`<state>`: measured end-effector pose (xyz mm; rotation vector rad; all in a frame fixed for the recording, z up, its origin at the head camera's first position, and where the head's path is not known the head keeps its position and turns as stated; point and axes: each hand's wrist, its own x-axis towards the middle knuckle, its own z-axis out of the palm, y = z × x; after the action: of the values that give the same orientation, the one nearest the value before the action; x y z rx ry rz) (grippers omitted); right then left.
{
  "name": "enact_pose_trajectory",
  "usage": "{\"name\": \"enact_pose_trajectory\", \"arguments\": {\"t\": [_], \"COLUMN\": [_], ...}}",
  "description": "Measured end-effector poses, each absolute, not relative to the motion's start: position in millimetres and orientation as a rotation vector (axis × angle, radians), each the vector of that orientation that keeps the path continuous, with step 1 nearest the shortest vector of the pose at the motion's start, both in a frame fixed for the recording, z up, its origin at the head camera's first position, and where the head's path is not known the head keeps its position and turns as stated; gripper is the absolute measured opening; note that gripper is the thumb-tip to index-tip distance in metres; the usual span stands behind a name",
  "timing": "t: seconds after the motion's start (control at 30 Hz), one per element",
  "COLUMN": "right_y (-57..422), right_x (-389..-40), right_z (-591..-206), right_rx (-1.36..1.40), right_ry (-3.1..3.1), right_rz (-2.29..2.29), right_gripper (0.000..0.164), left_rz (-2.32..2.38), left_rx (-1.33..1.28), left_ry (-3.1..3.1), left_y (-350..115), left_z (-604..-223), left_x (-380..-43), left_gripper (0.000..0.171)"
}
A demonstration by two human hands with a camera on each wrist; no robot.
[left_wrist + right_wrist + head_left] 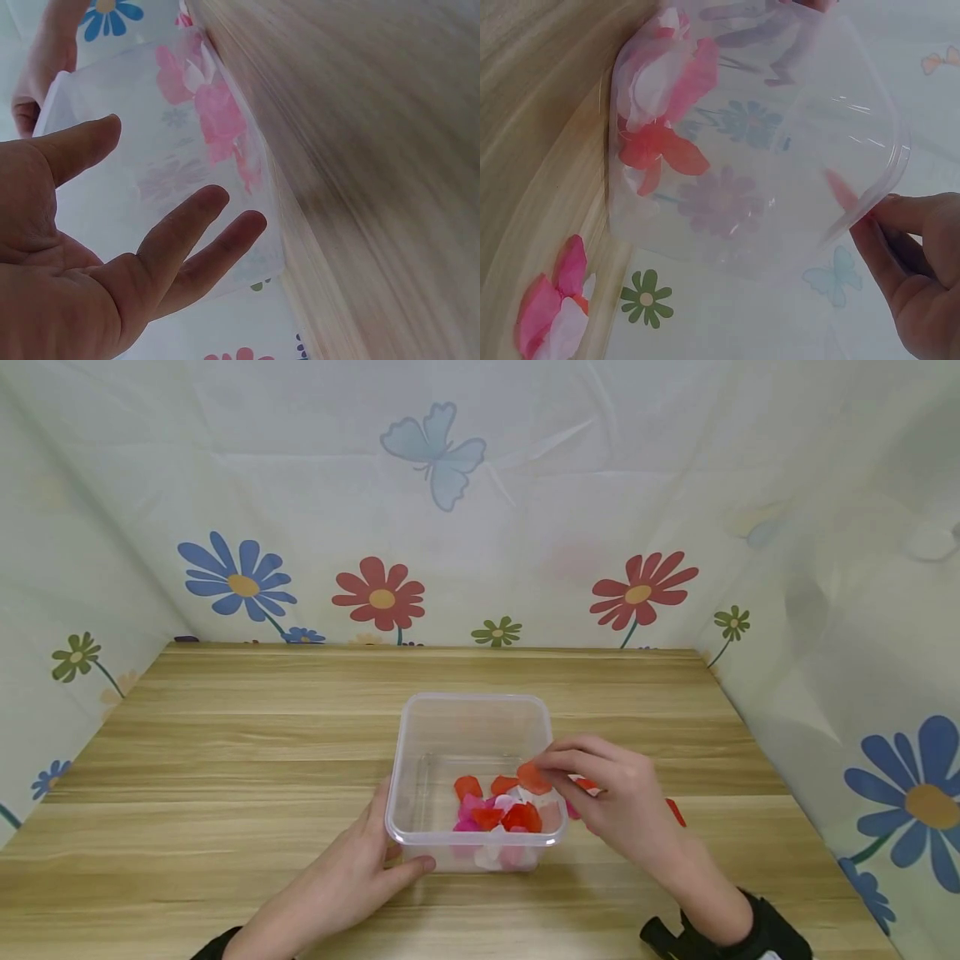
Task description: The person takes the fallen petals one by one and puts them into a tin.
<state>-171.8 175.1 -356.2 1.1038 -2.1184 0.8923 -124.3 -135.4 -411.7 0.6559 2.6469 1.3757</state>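
Head view has a clear box point(472, 727) standing open-topped on the wooden counter point(255, 735), in front of you. Your left hand point(360, 864) is at its left side, the thumb by the near left corner. In the left wrist view that grip is open, fingers spread and relaxed alongside the clear wall; you cannot tell whether every fingertip touches it.

Your right hand point(615, 792) pinches an orange petal point(534, 778) between thumb and fingers, so this grip is closed on it, at the top of the box's right wall. Below, loose petals point(522, 817) in red, orange, pink and white lie heaped on the box floor, toward the near right.

On the counter, just right of the box, you have a pile point(541, 315) of pink and white petals with a bit of red, partly hidden by your right hand in the head view. One red petal point(677, 812) shows farther right, behind your wrist. Past the counter's far edge hangs a white cloth point(517, 518), printed with flowers point(382, 599) and a pale blue butterfly point(437, 453).
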Motion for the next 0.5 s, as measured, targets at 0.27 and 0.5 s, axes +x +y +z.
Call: {"name": "enact_pose_trajectory", "arguments": {"t": [0.27, 0.5], "right_y": [182, 193], "right_x": [-172, -175], "right_z": [-353, -349], "right_rx": [1.03, 0.913], "right_ry": [-2.223, -2.253], "right_rz": [0.913, 0.869], "right_gripper": [0.035, 0.05], "left_rz": [1.384, 1.373], "left_rx": [0.653, 0.63], "left_ry": [2.625, 2.629], "left_y": [-135, -134], "left_z": [-411, -412], "left_x": [-125, -125], "left_gripper": [0.094, 0.097]}}
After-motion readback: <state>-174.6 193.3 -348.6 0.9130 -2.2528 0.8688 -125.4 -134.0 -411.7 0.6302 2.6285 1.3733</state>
